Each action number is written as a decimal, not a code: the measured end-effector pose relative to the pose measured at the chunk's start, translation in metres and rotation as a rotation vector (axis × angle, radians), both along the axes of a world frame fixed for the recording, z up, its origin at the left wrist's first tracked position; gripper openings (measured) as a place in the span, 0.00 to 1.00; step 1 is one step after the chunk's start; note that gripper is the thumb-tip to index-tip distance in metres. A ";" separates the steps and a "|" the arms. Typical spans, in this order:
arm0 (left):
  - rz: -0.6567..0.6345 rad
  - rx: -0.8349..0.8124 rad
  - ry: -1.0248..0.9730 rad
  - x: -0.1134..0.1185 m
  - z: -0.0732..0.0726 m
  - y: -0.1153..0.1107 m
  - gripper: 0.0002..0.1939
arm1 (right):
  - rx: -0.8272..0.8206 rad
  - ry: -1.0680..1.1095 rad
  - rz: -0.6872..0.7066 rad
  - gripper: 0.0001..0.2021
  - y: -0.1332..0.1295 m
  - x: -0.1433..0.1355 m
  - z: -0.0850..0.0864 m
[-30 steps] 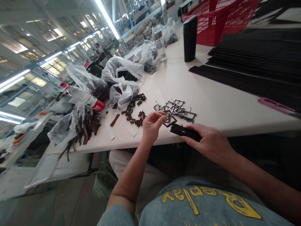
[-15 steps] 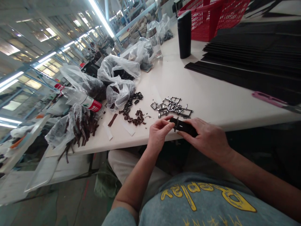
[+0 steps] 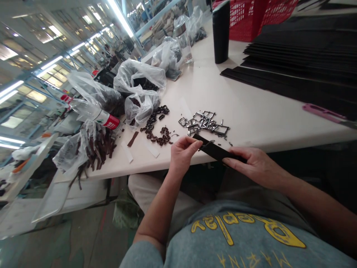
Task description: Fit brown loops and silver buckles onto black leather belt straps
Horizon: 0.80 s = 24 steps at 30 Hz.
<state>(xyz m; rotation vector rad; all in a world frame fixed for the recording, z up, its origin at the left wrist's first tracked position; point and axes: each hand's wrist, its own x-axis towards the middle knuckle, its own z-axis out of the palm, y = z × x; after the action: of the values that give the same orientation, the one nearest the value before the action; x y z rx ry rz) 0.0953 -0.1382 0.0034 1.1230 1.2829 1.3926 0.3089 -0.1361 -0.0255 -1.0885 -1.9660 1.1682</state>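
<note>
A black belt strap (image 3: 217, 150) stretches between my hands over the table's front edge. My left hand (image 3: 182, 154) pinches its left end between thumb and fingers. A dark metal buckle (image 3: 206, 144) lies across the strap just right of my left fingertips; part of it is hidden. My right hand (image 3: 255, 167) grips the strap farther along, thumb on the near side, and its right end is out of sight. Just beyond the strap lies a pile of loose metal buckles (image 3: 206, 123). Left of that pile are small brown loops (image 3: 161, 138).
Dark strips (image 3: 96, 147) hang over the table edge at left, by a plastic bottle (image 3: 95, 113). Plastic bags (image 3: 139, 76) stand behind. A black tumbler (image 3: 221, 33), a red basket (image 3: 251, 22), stacked black straps (image 3: 301, 56) and a pink-handled tool (image 3: 320, 112) are right.
My hands have moved apart, my right hand shifting right, and a longer stretch of strap shows. The strap's left end now reaches past the buckle. The slot seen earlier no longer shows.
</note>
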 end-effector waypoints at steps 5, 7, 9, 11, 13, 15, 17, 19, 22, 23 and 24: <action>-0.044 -0.053 -0.113 0.011 -0.013 -0.007 0.12 | 0.019 0.116 -0.028 0.11 -0.005 -0.014 0.001; -0.032 -0.068 -0.160 0.019 -0.017 -0.011 0.12 | 0.028 0.142 -0.053 0.11 -0.006 -0.019 0.002; 0.000 -0.056 -0.198 0.025 -0.019 -0.013 0.13 | 0.027 0.167 -0.078 0.10 -0.006 -0.022 0.003; 0.036 -0.018 -0.214 0.029 -0.019 -0.014 0.14 | 0.015 0.190 -0.100 0.09 -0.006 -0.024 0.005; 0.063 0.021 -0.202 0.032 -0.018 -0.014 0.16 | -0.004 0.208 -0.119 0.09 -0.007 -0.025 0.008; 0.085 0.037 -0.172 0.033 -0.016 -0.014 0.18 | -0.024 0.215 -0.138 0.09 -0.008 -0.025 0.010; 0.102 0.023 -0.163 0.034 -0.016 -0.015 0.24 | -0.040 0.218 -0.159 0.10 -0.009 -0.026 0.012; 0.105 -0.003 -0.186 0.035 -0.016 -0.015 0.36 | -0.056 0.221 -0.167 0.10 -0.010 -0.026 0.012; 0.089 -0.034 -0.222 0.036 -0.016 -0.015 0.45 | -0.068 0.219 -0.162 0.10 -0.010 -0.026 0.012; 0.088 -0.036 -0.227 0.036 -0.017 -0.015 0.45 | -0.068 0.216 -0.161 0.11 -0.010 -0.026 0.012; 0.090 -0.034 -0.231 0.036 -0.017 -0.015 0.43 | -0.066 0.213 -0.161 0.11 -0.010 -0.026 0.011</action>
<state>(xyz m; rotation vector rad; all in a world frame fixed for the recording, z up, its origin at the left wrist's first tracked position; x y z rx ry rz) 0.1313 -0.1535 -0.0138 0.8622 1.1974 1.5129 0.2833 -0.1461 -0.0143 -1.0861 -1.6577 1.2143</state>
